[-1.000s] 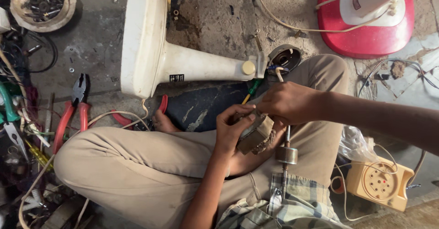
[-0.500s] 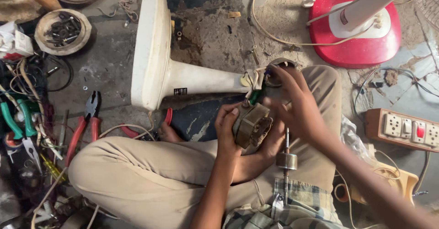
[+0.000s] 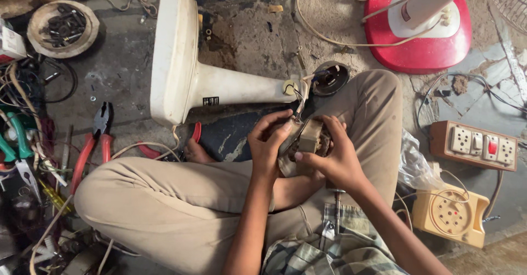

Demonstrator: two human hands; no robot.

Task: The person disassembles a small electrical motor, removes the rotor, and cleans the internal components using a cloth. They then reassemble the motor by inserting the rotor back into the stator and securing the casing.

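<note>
A rough, stained concrete floor (image 3: 126, 71) is seen. On it are laid red-handled pliers (image 3: 93, 143), a white fan stand (image 3: 186, 71), a red fan base (image 3: 420, 36) and a socket board (image 3: 475, 145).

One view only — a head-worn camera looking almost straight down, close over the person's lap. Crossed legs fill the lower half of the frame, both hands meet near the centre, and the floor (image 3: 258, 39) runs across the top and along both side edges — near enough that forearms leave the frame at the bottom.
</note>
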